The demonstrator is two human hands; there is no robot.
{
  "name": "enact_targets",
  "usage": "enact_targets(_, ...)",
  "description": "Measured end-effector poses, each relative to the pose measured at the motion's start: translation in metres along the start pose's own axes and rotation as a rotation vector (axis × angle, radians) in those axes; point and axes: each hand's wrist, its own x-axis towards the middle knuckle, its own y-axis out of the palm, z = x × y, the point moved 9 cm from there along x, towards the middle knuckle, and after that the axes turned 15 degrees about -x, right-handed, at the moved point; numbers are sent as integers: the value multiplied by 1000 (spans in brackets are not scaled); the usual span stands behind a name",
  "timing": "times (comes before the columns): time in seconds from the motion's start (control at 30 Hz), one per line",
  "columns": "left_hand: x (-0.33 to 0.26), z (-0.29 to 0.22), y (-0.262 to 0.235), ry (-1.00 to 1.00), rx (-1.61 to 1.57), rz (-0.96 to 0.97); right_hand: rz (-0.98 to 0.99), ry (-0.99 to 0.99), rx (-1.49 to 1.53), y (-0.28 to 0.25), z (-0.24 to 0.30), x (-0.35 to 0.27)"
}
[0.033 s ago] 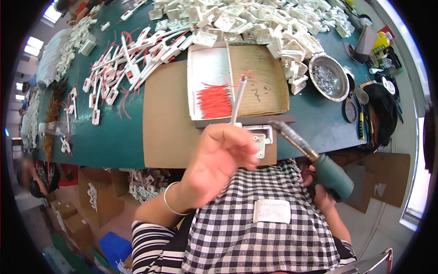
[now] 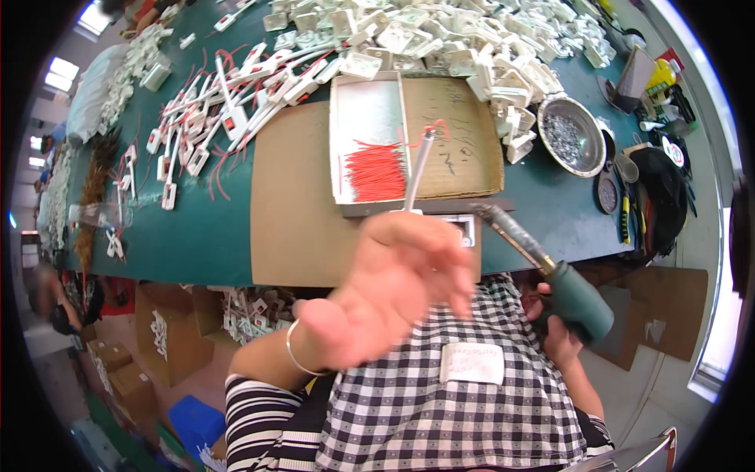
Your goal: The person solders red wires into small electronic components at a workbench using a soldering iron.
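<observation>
My left hand is raised before the table edge, palm up, fingers apart and loosely bent, slightly blurred; nothing shows in it. Just beyond it, a thin whitish rod stands up, with a red wire at its top; its foot is hidden by the hand. Behind my fingers, part of a white plastic housing shows. My right hand is wrapped round a green-handled tool with a long dark metal shaft, pointing up and left towards the housing.
A cardboard box holds a bundle of red wires. Left of it lie wired white switch pieces. White housings are heaped behind. A metal bowl of small metal parts stands right, near hand tools.
My left hand has moved right and slightly nearer to me, its palm turning up and its fingers spreading over the housing. My right hand and its tool have hardly moved.
</observation>
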Motion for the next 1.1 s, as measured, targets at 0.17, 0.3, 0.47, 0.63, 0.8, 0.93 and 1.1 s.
enact_targets(0.17, -14, 10, 52, -92, -344, 52, -44, -103, 72, -3, 6, -4)
enact_targets(0.3, -30, 41, 68, -107, -392, 80, -70, -84, 164, 0, -6, -9)
enact_targets(0.47, -25, 37, 80, -142, -447, 122, -48, -85, 67, -5, -1, -10)
enact_targets(0.63, -23, 45, 92, -169, -501, 160, -50, -80, 76, 11, 50, 10)
enact_targets(0.8, -33, 49, 110, -174, -545, 215, -99, -115, 90, -3, 7, -21)
enact_targets(0.93, -32, 52, 120, -200, -592, 247, -121, -162, 108, -10, 0, -30)
enact_targets(1.1, -41, 65, 107, -272, -513, 68, -89, -159, 125, -6, -7, -32)
